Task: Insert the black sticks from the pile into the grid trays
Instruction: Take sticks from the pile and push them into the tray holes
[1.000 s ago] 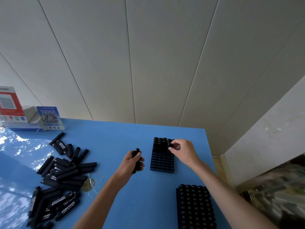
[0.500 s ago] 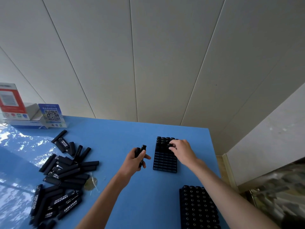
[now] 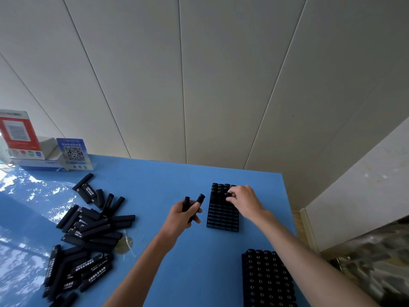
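1. Sitting nearest the camera at the lower right of the frame, a full grid tray (image 3: 267, 282) is showing rows of round stick ends, and it is lying on the blue tabletop (image 3: 194, 271) close to the right edge.
2. Spreading across the lower left of the frame, the pile of black sticks (image 3: 86, 235) is lying loose on the tabletop, many sticks crossing one another, some showing white lettering; a small clear scrap of film (image 3: 125, 243) is lying just beside the pile's right edge.
3. Reaching in from the bottom centre, the left hand (image 3: 180, 218) is curling its fingers round two held sticks (image 3: 194, 207), whose upper ends are poking up and fanning apart above the knuckles; it is hovering just left of the second tray.
4. Coming in from the lower right, the right hand (image 3: 245, 201) is resting over the far part of the partly filled grid tray (image 3: 222, 216), its fingertips bent down and pinching the top of a stick (image 3: 228, 194) standing in a cell.
5. Filling only the far rows of that tray, upright sticks are standing together, while the nearer cells are showing open.
6. Standing at the far left of the tabletop against the panelled wall (image 3: 199, 74), a blue QR-code card (image 3: 74, 152), a red-and-white card (image 3: 16, 131) and white boxes (image 3: 42, 156) are grouped together.
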